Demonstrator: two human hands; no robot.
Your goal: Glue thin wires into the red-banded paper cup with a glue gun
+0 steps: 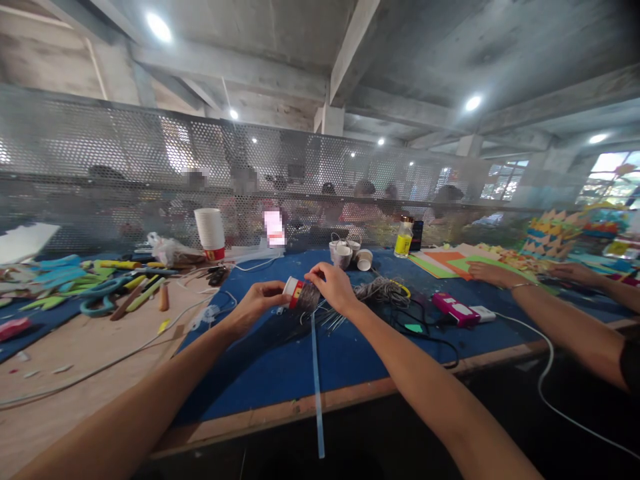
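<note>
Red-banded paper cup (295,292) between left hand (257,303), right hand (333,287); no legible writing.

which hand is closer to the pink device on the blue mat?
Right. The right hand sits on the paper cup, just left of the pink device. The left hand holds the cup's other end, farther left.

White paper cup (295,292) with red band, grey twine wrap; blue mat (280,373); pale blue strip (316,380); magenta device (455,310); yellow bottle (403,238).
</note>
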